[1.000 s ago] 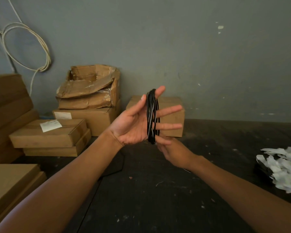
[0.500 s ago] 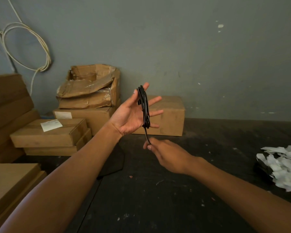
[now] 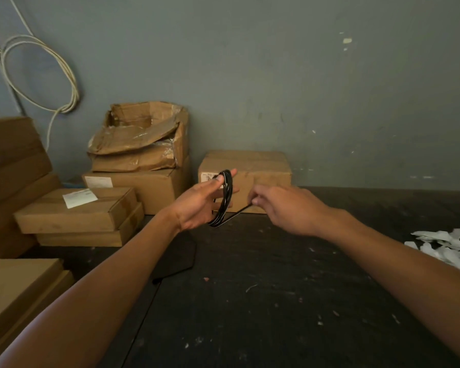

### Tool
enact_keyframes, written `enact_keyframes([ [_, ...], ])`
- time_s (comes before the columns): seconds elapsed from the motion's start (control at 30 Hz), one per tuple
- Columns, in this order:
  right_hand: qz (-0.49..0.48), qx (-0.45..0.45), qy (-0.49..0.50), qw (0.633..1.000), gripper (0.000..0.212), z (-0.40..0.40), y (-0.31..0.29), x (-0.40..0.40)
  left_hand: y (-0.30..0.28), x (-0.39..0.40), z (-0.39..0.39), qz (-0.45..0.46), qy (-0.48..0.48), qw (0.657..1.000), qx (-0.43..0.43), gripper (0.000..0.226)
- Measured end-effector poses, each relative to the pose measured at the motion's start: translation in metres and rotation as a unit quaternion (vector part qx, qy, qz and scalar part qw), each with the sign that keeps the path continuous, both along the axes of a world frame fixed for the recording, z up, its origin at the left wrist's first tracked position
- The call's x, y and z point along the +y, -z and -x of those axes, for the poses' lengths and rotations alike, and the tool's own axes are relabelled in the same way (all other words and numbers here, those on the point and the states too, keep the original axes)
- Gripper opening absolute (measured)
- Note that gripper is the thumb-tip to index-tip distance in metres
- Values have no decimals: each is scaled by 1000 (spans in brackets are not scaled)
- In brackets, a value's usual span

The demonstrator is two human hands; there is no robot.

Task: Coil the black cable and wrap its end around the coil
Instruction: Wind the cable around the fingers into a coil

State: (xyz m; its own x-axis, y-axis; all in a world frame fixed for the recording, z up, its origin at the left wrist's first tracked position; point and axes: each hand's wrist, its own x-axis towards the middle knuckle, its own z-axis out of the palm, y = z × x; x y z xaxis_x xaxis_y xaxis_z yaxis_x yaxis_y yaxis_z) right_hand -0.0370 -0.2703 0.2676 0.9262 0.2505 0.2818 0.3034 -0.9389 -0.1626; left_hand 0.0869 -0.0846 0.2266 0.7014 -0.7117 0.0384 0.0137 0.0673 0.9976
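Above the table's (image 3: 276,301) far edge, the left hand (image 3: 197,205) holds the finished coil (image 3: 223,200); the right hand (image 3: 284,208) pinches its end (image 3: 237,214), wrapping judged not yet done.

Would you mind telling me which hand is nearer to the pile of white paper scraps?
Right. The right hand is mid-frame, pinching the black cable's end, with the scraps farther to its right; the left hand is farther left.

The right hand (image 3: 284,208) hides the cable end (image 3: 239,212) it pinches.
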Motion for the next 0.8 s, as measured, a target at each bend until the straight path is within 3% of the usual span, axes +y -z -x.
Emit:
enact_keyframes([
  [0.07, -155, 54, 8, 986, 14, -6, -10, -3, 2, -3, 5, -21, 8, 1000, -17, 42],
  [0.1, -259, 94, 19, 961, 14, -8, -15, -4, 2, -4, 8, -29, 6, 999, -27, 43],
  [0.2, -526, 223, 45, 820, 16, -11, -24, -4, 3, -8, 14, -53, 5, 997, -52, 45],
  [0.3, -660, 271, 2, 700, 18, -13, -23, -6, 1, -10, 16, -74, 10, 995, -71, 40],
  [0.37, -688, 278, -24, 670, 20, -13, -19, -10, -2, -10, 18, -87, 23, 991, -96, 36],
  [0.43, -673, 272, -16, 687, 20, -13, -16, -13, -5, -9, 21, -105, 34, 986, -123, 36],
  [0.53, -526, 202, 50, 825, 17, -14, -11, -14, -6, -10, 25, -139, 59, 980, -133, 46],
  [0.6, -442, 142, 71, 883, 16, -15, -9, -14, -7, -13, 29, -143, 86, 981, -103, 43],
  [0.7, -436, 111, 67, 891, 20, -16, -8, -16, -10, -13, 34, -145, 121, 979, -74, 32],
  [0.8, -442, 158, 47, 882, 21, -17, -6, -21, -12, -11, 38, -146, 136, 977, -68, 35],
])
